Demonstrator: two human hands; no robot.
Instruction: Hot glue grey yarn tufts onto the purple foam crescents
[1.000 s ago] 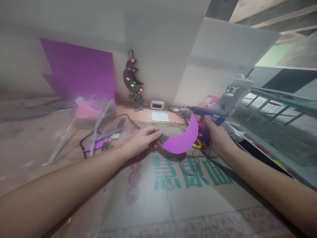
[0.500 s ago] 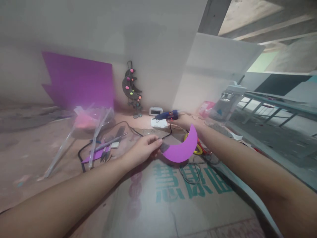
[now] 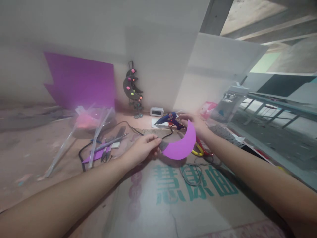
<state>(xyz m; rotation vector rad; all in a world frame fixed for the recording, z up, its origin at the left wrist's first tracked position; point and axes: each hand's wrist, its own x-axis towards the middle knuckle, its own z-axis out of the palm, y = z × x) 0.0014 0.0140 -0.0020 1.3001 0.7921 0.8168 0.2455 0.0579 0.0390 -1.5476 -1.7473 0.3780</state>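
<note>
Left fingers (image 3: 156,142): pinching purple crescent (image 3: 181,149) by its grey end, above printed cardboard (image 3: 146,211) | Right fingers (image 3: 184,116): loosely parted, just beside blue glue gun (image 3: 166,118); cannot tell if touching

There are two hands (image 3: 148,144) (image 3: 197,127), one purple crescent (image 3: 182,147), one glue gun (image 3: 167,118) and one clock (image 3: 156,111).

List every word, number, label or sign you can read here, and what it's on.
"慧康": large green characters on the cardboard; the third character is unclear.
Red print along the cardboard's near edge: too blurred to read.
White clock: screen unreadable.
Glue gun: any marking is too small to read.
</note>
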